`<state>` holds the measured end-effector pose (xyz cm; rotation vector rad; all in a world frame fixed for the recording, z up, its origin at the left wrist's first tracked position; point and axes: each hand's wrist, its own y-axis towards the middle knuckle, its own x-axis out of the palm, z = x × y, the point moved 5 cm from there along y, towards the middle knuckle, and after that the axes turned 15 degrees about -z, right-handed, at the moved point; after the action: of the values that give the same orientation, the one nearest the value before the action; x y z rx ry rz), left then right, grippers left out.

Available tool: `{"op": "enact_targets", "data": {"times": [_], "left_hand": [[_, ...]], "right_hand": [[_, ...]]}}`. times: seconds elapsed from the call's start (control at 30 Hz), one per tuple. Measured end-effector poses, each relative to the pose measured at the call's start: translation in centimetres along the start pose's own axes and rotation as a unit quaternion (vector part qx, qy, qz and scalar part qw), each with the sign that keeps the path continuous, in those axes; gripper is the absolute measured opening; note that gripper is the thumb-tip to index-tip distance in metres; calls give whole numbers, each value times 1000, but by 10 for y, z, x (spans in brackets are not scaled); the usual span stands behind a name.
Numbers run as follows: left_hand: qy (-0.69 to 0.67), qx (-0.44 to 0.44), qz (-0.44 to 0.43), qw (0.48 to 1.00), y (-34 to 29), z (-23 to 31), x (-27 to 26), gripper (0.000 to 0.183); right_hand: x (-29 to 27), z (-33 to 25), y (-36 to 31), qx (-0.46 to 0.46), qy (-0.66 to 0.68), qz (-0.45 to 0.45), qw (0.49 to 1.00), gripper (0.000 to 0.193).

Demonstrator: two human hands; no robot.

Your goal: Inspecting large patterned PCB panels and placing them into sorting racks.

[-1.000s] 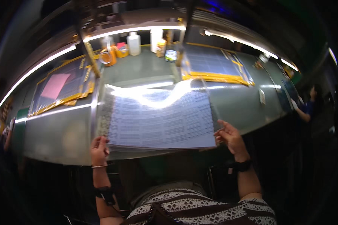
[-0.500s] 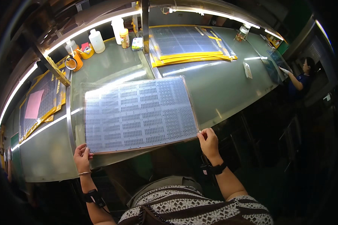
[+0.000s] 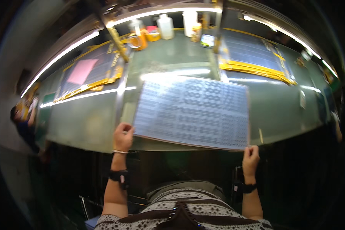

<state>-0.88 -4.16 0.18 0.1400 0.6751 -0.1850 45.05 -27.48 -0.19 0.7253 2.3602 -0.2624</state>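
Observation:
A thin bluish-silver sheet (image 3: 191, 111) with rows of fine printed circuit-like patterns lies at the near part of the green table, slightly turned. Its near left corner is pinched between the thumb and fingers of my left hand (image 3: 123, 137). My right hand (image 3: 251, 160) grips the near right corner the same way, just at the table's front edge. Light from the lamps glares off the sheet's far left part, and motion blur smears its fine pattern.
Yellow-edged dark panels (image 3: 253, 53) are stacked at back right, others (image 3: 99, 61) at left under a pink sheet (image 3: 82, 71). White bottles (image 3: 165, 27) and an orange tape holder (image 3: 140, 40) stand behind. Metal posts (image 3: 117, 40) rise at the back. A person (image 3: 25, 124) works far left.
The whole view has swung left, so the table and sheet appear further right and a person shows at far left. Both hands keep hold of the sheet's near corners.

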Motion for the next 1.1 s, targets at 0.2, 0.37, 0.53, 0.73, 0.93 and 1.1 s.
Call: {"op": "enact_targets", "data": {"times": [0.2,0.37,0.53,0.73,0.93,1.1], "left_hand": [[99,57,38,993,-13,10,-9,17],[137,64,37,988,-15,12,-8,20],[158,110,60,980,-16,22,-1,29],[264,62,-110,956,-20,14,4,36],[253,73,-121,957,-17,33,8,34],[277,72,-117,951,-26,39,8,31]], "right_hand": [[6,0,3,-33,22,-14,999,14],[11,-4,5,-33,27,-21,999,13],[-1,-5,3,-21,16,-6,1000,12],[-5,-60,48,-208,-369,-93,901,47],[18,-37,194,-229,-401,-142,875,44],[35,-42,240,-170,-453,-170,858,46]]}}
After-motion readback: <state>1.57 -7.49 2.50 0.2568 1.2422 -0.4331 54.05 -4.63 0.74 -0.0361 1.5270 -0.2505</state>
